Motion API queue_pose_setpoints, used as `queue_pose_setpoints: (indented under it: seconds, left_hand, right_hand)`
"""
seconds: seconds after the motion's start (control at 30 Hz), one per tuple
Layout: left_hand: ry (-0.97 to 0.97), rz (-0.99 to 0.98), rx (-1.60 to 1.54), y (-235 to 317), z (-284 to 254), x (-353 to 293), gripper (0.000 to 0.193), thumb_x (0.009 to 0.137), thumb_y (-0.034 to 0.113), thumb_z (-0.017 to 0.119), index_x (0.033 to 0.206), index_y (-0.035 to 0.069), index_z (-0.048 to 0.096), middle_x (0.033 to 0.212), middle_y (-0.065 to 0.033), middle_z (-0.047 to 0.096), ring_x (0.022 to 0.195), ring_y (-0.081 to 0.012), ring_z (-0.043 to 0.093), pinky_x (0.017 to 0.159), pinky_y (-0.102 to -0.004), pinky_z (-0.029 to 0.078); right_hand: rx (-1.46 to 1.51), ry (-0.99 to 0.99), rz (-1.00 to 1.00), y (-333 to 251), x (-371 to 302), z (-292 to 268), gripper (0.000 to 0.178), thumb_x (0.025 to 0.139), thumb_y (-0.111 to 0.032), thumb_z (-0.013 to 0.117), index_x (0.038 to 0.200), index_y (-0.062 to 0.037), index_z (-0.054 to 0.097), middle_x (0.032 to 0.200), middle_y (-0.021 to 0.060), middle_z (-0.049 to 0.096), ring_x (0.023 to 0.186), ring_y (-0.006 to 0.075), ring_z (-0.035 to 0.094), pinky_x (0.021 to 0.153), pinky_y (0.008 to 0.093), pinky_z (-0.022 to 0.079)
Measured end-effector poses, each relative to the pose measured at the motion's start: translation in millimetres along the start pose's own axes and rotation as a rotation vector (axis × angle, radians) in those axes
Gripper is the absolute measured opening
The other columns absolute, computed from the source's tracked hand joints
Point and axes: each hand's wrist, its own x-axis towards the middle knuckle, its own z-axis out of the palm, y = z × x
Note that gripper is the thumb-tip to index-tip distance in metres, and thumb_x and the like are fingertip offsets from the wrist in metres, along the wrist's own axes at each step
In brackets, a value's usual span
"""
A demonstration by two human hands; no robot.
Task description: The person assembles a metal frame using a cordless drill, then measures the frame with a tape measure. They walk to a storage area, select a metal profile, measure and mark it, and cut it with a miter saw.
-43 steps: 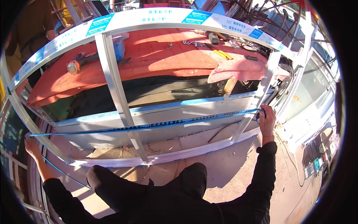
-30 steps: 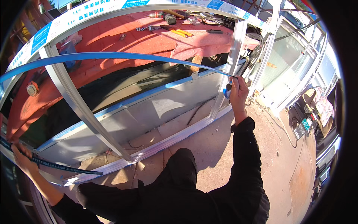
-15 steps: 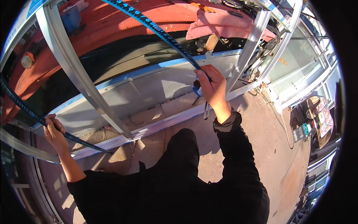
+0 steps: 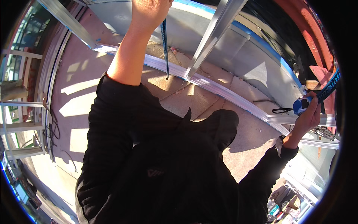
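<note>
At the top edge, partly cut off, my left hand is closed around the blue blade of a tape measure. The lower stretch of the blade hangs from that hand, its end near the floor just in front of the metal bottom rail. Far to the right, my right hand grips the tape measure at its blue case, with a black wrist strap dangling off it. From there the blade runs up and out toward the right rim. The stretch between both hands is out of view.
The silver metal frame has a bottom rail along the floor and an upright post. Behind it stands a grey panel with a blue edge. Red material lies at the upper right. Cables hang near the left-hand framework.
My view has swung left and the scene has shifted right. My left hand now shows at the top and my right at the far right. Both keep hold of the tape measure.
</note>
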Motion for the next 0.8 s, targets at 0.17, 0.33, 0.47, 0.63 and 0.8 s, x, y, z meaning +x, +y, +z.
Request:
queue_pose_setpoints:
  seconds: [0.17,0.33,0.47,0.63,0.8]
  left_hand:
    - [-0.003,0.086,-0.103,8.7,9.3,21.8,0.040,0.105,0.036,0.049,0.093,0.001,0.065,0.058,0.0035,0.046,0.045,-0.0047,0.038,0.042,-0.0214,0.028]
    - [-0.047,0.072,-0.159,-1.4,23.9,26.8,0.038,0.104,0.035,0.051,0.092,0.002,0.065,0.058,0.0041,0.046,0.047,-0.0037,0.038,0.042,-0.0211,0.026]
    - [-0.069,0.048,-0.202,-15.5,32.3,29.5,0.037,0.104,0.034,0.052,0.092,0.001,0.065,0.058,0.0045,0.046,0.047,-0.0030,0.038,0.042,-0.0208,0.026]
    - [-0.050,0.074,-0.188,-29.8,39.6,31.7,0.036,0.104,0.031,0.052,0.091,0.001,0.065,0.059,0.0044,0.047,0.048,-0.0026,0.038,0.043,-0.0205,0.026]
    - [-0.067,0.097,-0.245,-43.3,51.7,34.0,0.035,0.104,0.029,0.052,0.089,0.000,0.065,0.059,0.0044,0.047,0.049,-0.0025,0.038,0.044,-0.0202,0.027]
  right_hand:
    - [-0.035,0.062,-0.042,-6.5,5.8,-2.4,0.033,0.105,-0.030,0.052,0.106,-0.0026,0.070,0.085,0.0020,0.066,0.074,0.0067,0.058,0.066,0.0195,0.047]
    - [-0.010,0.017,-0.001,-8.4,8.3,-8.2,0.034,0.104,-0.030,0.052,0.107,-0.0013,0.070,0.085,0.0030,0.065,0.074,0.0076,0.058,0.065,0.0202,0.047]
    - [0.012,0.032,0.027,-6.2,6.7,-14.9,0.033,0.104,-0.029,0.053,0.108,-0.0006,0.069,0.085,0.0032,0.065,0.074,0.0082,0.058,0.065,0.0207,0.047]
    - [-0.009,0.048,0.053,-5.8,5.4,-24.1,0.032,0.104,-0.028,0.053,0.107,-0.0007,0.069,0.084,0.0034,0.064,0.074,0.0086,0.058,0.064,0.0207,0.048]
    - [-0.003,0.089,0.114,-6.6,6.5,-34.3,0.032,0.104,-0.027,0.054,0.107,0.0000,0.069,0.085,0.0039,0.065,0.074,0.0090,0.059,0.064,0.0210,0.048]
